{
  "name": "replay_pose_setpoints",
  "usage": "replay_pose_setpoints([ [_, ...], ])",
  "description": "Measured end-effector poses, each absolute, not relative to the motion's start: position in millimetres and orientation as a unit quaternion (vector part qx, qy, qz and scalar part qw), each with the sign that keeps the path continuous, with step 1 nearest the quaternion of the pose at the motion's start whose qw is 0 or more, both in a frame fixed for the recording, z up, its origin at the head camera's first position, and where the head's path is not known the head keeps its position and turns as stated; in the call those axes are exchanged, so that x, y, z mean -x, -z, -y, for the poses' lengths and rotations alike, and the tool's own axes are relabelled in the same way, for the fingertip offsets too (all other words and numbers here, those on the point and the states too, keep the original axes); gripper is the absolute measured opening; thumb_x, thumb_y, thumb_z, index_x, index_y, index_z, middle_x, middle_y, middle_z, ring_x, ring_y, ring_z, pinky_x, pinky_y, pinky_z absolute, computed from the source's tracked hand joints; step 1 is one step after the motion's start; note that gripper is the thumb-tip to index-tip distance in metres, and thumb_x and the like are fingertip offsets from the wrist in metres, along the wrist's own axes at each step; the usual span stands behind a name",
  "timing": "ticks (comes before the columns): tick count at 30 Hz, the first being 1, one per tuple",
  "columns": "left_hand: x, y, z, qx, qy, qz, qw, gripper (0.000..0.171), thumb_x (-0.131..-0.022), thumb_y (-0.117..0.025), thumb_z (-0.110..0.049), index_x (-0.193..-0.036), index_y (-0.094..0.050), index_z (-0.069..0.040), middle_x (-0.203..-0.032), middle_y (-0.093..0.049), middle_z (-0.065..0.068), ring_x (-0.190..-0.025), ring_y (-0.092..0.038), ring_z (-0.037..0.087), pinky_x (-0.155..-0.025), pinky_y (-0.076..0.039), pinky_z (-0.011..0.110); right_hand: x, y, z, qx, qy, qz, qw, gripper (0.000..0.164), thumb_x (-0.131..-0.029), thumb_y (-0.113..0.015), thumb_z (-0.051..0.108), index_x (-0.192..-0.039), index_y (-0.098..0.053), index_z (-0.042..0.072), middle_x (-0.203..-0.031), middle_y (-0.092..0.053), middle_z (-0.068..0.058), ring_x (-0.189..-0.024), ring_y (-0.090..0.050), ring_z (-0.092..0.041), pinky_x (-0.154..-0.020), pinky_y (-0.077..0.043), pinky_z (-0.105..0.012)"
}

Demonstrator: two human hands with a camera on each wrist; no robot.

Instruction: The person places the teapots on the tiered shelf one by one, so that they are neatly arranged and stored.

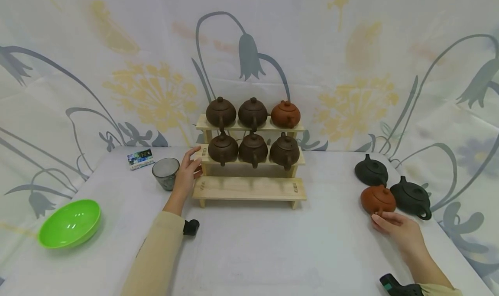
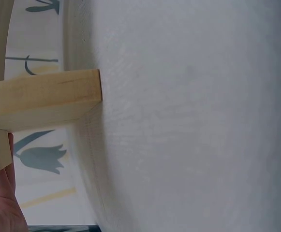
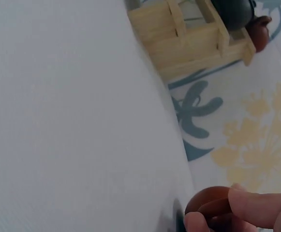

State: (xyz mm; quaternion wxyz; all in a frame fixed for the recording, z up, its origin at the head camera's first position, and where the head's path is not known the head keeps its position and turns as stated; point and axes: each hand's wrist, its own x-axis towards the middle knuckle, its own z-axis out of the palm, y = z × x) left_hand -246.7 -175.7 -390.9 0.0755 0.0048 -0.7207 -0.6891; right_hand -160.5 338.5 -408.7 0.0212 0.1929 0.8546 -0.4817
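My right hand (image 1: 401, 233) pinches the handle of an orange-red clay teapot (image 1: 377, 199) at the table's right side. Thumb and fingers show around that teapot's handle in the right wrist view, where part of its round body (image 3: 203, 198) appears. Two black teapots, one behind (image 1: 371, 171) and one to the right (image 1: 411, 196), sit close against it. My left hand (image 1: 189, 168) grips the left end of the middle tier of a stepped wooden stand (image 1: 249, 187). From the left wrist, the fingers (image 2: 2, 186) show beside the stand's wood (image 2: 43, 99).
On the top tier sit two dark brown teapots (image 1: 221, 112) and a reddish one (image 1: 286, 114); three dark brown teapots (image 1: 253, 148) line the middle tier. Left of the stand are a grey cup (image 1: 165, 177), a small printed card box (image 1: 140, 159) and a green bowl (image 1: 70, 224).
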Motion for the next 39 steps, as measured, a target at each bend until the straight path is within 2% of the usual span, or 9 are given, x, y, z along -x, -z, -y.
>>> replay_pose_setpoints([
  [3,247,391,176,-0.002,0.689,0.721,0.074,0.043,-0.102,-0.039,-0.020,-0.144,-0.034,-0.017,-0.111,-0.050,0.017,-0.106,-0.049,0.031,-0.081,-0.042,0.024,158,406,-328,-0.207,0.508,-0.836,0.023,0.064,-0.081,-0.072,0.038,-0.119,-0.051,-0.009,-0.094,-0.062,0.005,-0.094,-0.047,-0.008,-0.093,-0.032,-0.044],
  [5,246,391,176,-0.002,0.691,0.719,0.073,0.043,-0.102,-0.039,-0.020,-0.144,-0.035,-0.016,-0.111,-0.050,0.017,-0.105,-0.049,0.031,-0.081,-0.042,0.025,156,403,-321,-0.200,0.523,-0.828,0.034,0.065,-0.081,-0.072,0.037,-0.121,-0.049,-0.009,-0.086,-0.062,0.012,-0.084,-0.045,0.002,-0.096,-0.030,-0.047],
  [7,247,391,176,-0.003,0.692,0.719,0.072,0.043,-0.102,-0.039,-0.020,-0.144,-0.034,-0.016,-0.110,-0.050,0.016,-0.106,-0.049,0.031,-0.081,-0.042,0.024,154,400,-314,-0.190,0.525,-0.829,0.044,0.067,-0.082,-0.071,0.037,-0.124,-0.047,-0.010,-0.085,-0.063,0.012,-0.080,-0.043,0.007,-0.095,-0.034,-0.042],
  [9,247,391,177,-0.003,0.694,0.716,0.072,0.043,-0.102,-0.039,-0.020,-0.144,-0.034,-0.016,-0.109,-0.049,0.014,-0.106,-0.049,0.032,-0.080,-0.042,0.024,153,397,-306,-0.178,0.523,-0.832,0.052,0.068,-0.083,-0.071,0.036,-0.125,-0.046,-0.011,-0.088,-0.064,0.009,-0.078,-0.044,0.009,-0.086,-0.041,-0.029],
  [13,246,391,176,-0.002,0.697,0.713,0.074,0.043,-0.101,-0.040,-0.019,-0.144,-0.034,-0.016,-0.108,-0.049,0.015,-0.104,-0.049,0.032,-0.078,-0.043,0.023,148,393,-289,-0.151,0.523,-0.837,0.054,0.063,-0.085,-0.070,0.031,-0.123,-0.046,-0.012,-0.091,-0.064,0.004,-0.077,-0.049,0.007,-0.067,-0.045,-0.014],
  [21,246,390,176,-0.003,0.695,0.715,0.076,0.043,-0.101,-0.040,-0.019,-0.144,-0.035,-0.016,-0.107,-0.049,0.015,-0.095,-0.051,0.021,-0.077,-0.043,0.022,137,380,-256,-0.082,0.569,-0.817,0.046,0.049,-0.088,-0.067,0.019,-0.118,-0.049,-0.014,-0.093,-0.066,-0.004,-0.081,-0.063,-0.006,-0.076,-0.050,-0.025],
  [32,246,389,175,0.002,0.693,0.717,0.079,0.043,-0.101,-0.040,-0.018,-0.143,-0.035,-0.016,-0.106,-0.050,0.017,-0.093,-0.052,0.020,-0.076,-0.043,0.022,129,364,-220,-0.019,0.568,-0.822,0.046,0.035,-0.087,-0.067,0.011,-0.110,-0.055,-0.013,-0.096,-0.066,-0.013,-0.082,-0.065,-0.012,-0.076,-0.050,-0.025],
  [39,246,390,176,-0.002,0.694,0.716,0.076,0.043,-0.101,-0.040,-0.019,-0.144,-0.035,-0.016,-0.104,-0.051,0.011,-0.092,-0.052,0.017,-0.077,-0.043,0.023,129,361,-197,0.029,0.581,-0.812,0.053,0.026,-0.084,-0.068,0.005,-0.101,-0.058,-0.013,-0.092,-0.065,-0.014,-0.081,-0.064,-0.015,-0.075,-0.051,-0.028],
])
